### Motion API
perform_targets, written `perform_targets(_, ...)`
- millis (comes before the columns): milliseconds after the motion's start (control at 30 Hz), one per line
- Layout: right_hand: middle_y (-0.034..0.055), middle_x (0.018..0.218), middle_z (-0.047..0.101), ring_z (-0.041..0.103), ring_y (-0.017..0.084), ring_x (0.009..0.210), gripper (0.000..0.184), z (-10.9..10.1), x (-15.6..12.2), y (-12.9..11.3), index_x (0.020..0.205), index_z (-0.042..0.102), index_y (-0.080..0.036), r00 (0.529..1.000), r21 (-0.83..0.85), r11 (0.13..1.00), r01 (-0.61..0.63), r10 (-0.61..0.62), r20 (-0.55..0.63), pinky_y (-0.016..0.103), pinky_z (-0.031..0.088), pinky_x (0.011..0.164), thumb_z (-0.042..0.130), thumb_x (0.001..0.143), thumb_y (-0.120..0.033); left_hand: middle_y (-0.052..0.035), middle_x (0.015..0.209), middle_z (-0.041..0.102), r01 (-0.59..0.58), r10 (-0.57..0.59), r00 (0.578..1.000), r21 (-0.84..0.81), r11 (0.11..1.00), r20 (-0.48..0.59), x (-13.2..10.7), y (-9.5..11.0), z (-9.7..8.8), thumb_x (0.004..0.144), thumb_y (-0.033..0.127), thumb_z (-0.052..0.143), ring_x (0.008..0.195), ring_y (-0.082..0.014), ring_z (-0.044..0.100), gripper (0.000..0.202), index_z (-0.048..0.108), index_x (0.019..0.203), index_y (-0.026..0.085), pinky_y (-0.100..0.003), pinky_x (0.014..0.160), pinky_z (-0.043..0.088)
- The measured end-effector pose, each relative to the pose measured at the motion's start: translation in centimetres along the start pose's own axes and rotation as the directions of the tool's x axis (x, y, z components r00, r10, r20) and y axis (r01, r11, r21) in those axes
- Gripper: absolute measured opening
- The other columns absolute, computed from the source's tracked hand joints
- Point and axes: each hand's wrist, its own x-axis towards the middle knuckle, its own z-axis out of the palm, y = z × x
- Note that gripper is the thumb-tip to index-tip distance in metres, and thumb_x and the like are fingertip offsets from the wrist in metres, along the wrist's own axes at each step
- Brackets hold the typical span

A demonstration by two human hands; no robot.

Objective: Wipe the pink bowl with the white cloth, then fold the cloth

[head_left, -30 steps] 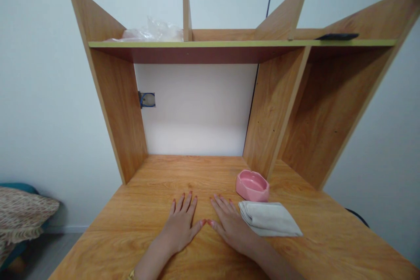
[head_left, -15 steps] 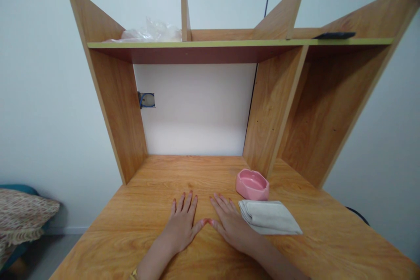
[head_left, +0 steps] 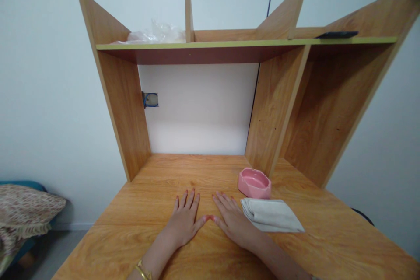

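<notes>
My left hand [head_left: 183,222] lies flat, palm down, on the wooden desk [head_left: 131,232], fingers stretched forward and holding nothing. My right hand [head_left: 233,222] lies flat beside it, also open, the two thumb tips touching between them. A folded white cloth [head_left: 272,221] rests on the desk just right of my right hand, close to its little finger. Behind the cloth sits a small pink bowl [head_left: 254,183], upright and apart from both hands.
A wooden hutch rises at the back with upright side panels [head_left: 123,96] and a green-edged shelf [head_left: 229,44]. Crumpled clear plastic [head_left: 157,34] and a flat dark object [head_left: 336,35] lie on the shelf. A wall socket [head_left: 151,99] shows behind. A patterned cushion [head_left: 29,205] is at far left.
The hands stay flat in the same pose. The view has shifted slightly, so everything sits a little further right in the picture.
</notes>
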Motion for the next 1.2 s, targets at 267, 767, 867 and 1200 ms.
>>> perform_targets(267, 0.0102, 0.144, 0.016, 0.01, 0.022, 0.132, 0.069, -0.1, 0.0, 0.0, 0.137, 0.022, -0.009, 1.0, -0.017, 1.0, -0.001, 0.002, 0.021, 0.04, 0.01, 0.107, 0.02, 0.085, -0.054, -0.0113, 0.144, 0.009, -0.026, 0.027, 1.0, -0.042, 0.999, 0.005, 0.1, -0.4, 0.0, 0.082, 0.063, 0.008, 0.131, -0.0293, 0.005, 0.075, 0.018, 0.137, 0.013, -0.049, 0.104, 0.011)
perform_targets(767, 0.01, 0.143, 0.017, 0.012, 0.024, 0.131, 0.068, 0.0, 0.0, -0.1, 0.136, 0.024, -0.011, 1.0, -0.016, 1.0, -0.016, 0.016, 0.001, 0.041, 0.011, 0.106, 0.023, 0.084, -0.055, -0.0093, 0.144, 0.007, 0.022, -0.019, 0.998, -0.043, 0.999, 0.056, -0.2, 0.1, -0.7, 0.086, 0.051, 0.015, 0.132, -0.028, 0.004, 0.065, 0.019, 0.137, 0.012, -0.048, 0.105, 0.009)
perform_targets(867, 0.0103, 0.143, 0.017, 0.011, 0.024, 0.131, 0.068, -0.1, 0.0, -0.2, 0.136, 0.025, -0.01, 0.999, -0.016, 0.999, -0.029, 0.029, 0.013, 0.041, 0.01, 0.107, 0.022, 0.084, -0.055, -0.0092, 0.144, 0.008, 0.022, -0.02, 0.998, -0.044, 0.999, 0.06, -0.2, 0.2, -0.9, 0.086, 0.051, 0.016, 0.132, -0.028, 0.005, 0.064, 0.019, 0.137, 0.012, -0.047, 0.105, 0.009)
perform_targets(1200, 0.0111, 0.143, 0.017, 0.012, 0.024, 0.131, 0.068, -0.2, 0.0, -0.3, 0.136, 0.025, -0.01, 1.0, 0.004, 1.0, -0.022, 0.022, 0.011, 0.042, 0.011, 0.106, 0.024, 0.084, -0.054, -0.0091, 0.144, 0.01, 0.014, -0.013, 1.0, -0.041, 0.999, 0.02, 0.0, -0.3, -0.3, 0.085, 0.054, 0.015, 0.132, -0.0277, 0.006, 0.066, 0.02, 0.137, 0.014, -0.048, 0.104, 0.01)
